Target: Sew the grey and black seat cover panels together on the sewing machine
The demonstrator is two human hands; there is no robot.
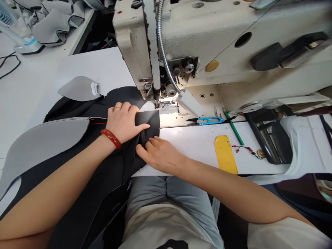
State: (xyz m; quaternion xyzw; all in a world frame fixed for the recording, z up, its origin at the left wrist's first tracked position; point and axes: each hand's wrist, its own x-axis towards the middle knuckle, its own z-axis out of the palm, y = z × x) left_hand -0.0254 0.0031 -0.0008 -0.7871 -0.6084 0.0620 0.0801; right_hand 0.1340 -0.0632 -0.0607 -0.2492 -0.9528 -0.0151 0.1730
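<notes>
A large black fabric piece (pixel 114 173) with grey panels (pixel 52 138) lies across the left of the table and hangs over its front edge. Its right end reaches the needle and presser foot (pixel 157 103) of a sewing machine. My left hand (pixel 124 121), with a red bangle on the wrist, rests on top of the fabric just left of the foot, thumb stretched out. Close by, my right hand (pixel 158 154) has its fingers curled on the fabric's near right edge; the fingertips are partly hidden. A small white piece shows beside the foot.
Blue thread snips (pixel 210 120) and a green pencil (pixel 234 129) lie right of the needle. Nearer me are a yellow tag (pixel 225 154) and a beaded string (pixel 246 149). A flexible lamp (pixel 190 102) hangs by the machine head. Grey pieces (pixel 53 26) are heaped far left.
</notes>
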